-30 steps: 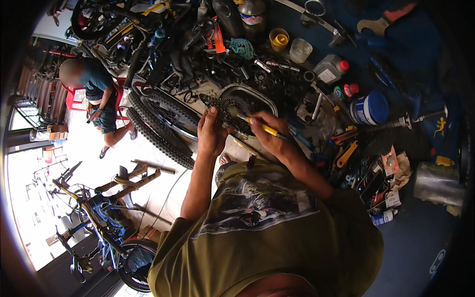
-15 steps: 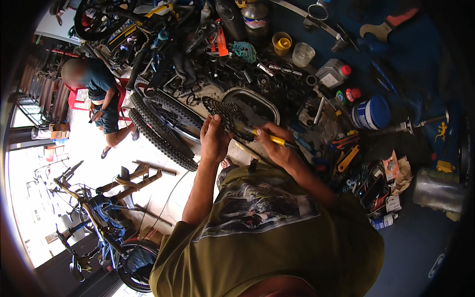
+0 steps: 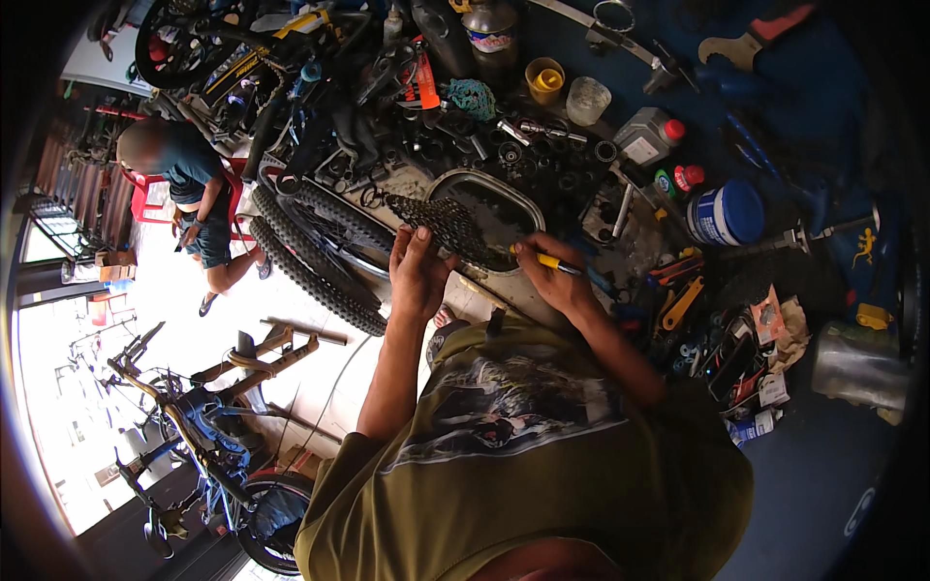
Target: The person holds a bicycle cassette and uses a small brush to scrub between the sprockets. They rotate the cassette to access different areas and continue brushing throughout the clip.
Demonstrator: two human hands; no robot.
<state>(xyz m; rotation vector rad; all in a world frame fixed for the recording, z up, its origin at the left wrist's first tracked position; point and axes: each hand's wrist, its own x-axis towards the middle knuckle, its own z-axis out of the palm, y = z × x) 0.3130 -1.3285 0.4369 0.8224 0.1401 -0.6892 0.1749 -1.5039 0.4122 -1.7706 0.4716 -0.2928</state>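
My left hand [image 3: 418, 276] grips the lower edge of a dark bicycle cassette [image 3: 441, 223], thumb on top, holding it tilted in front of my chest. In my right hand [image 3: 554, 283] is a slim tool with a yellow-and-black handle [image 3: 560, 264], its front end pointing at the cassette's right side. The kind of tip cannot be made out. Just behind the cassette lies a metal tray [image 3: 539, 215] with dark contents, partly covered by the sprockets.
Bicycle tyres [image 3: 320, 276] lean to the left of the tray. Small parts, a grey bottle [image 3: 649, 137] and a blue-and-white tub [image 3: 728, 215] crowd the bench. A person [image 3: 189, 179] sits on a red chair at the left. A bike frame [image 3: 194, 426] stands lower left.
My right hand has moved a little to the right with the yellow-handled tool, away from the cassette's middle. My left hand still holds the cassette in nearly the same place.
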